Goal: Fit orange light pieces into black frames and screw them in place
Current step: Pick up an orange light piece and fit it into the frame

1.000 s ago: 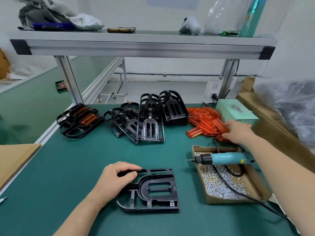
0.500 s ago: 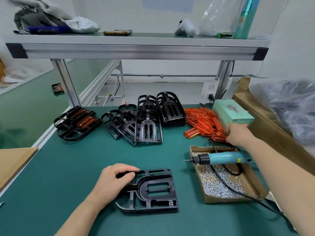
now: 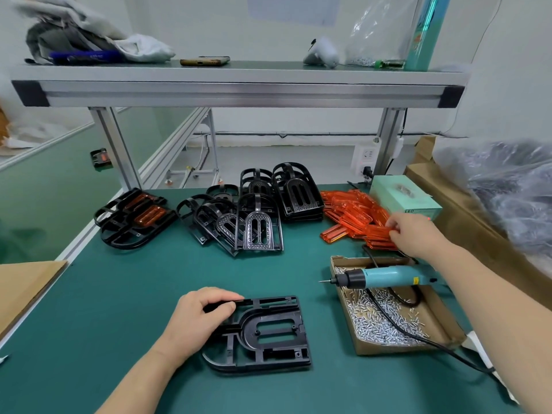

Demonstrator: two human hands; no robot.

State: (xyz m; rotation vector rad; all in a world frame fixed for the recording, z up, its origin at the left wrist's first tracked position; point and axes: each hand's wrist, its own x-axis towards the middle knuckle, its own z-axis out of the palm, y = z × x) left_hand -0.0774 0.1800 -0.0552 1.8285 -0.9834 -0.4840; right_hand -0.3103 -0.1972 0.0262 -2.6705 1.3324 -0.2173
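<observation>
In the head view, the left hand (image 3: 200, 318) is gripping the far left corner of the black frame (image 3: 270, 351), which is lying flat on the green table (image 3: 119, 294) in front of the person. The right hand (image 3: 416, 234) is reaching to the pile of orange pieces (image 3: 349, 210) at the far right, and its fingers (image 3: 394, 233) are pinching one orange light piece (image 3: 377, 231) at its end. This piece is probably light, stiff, smooth plastic, perhaps brittle, so holding it by the long edges seems safest.

Black frame (image 3: 268, 333), orange light pieces (image 3: 352, 218), teal screwdriver (image 3: 385, 276), green table (image 3: 119, 294).
</observation>
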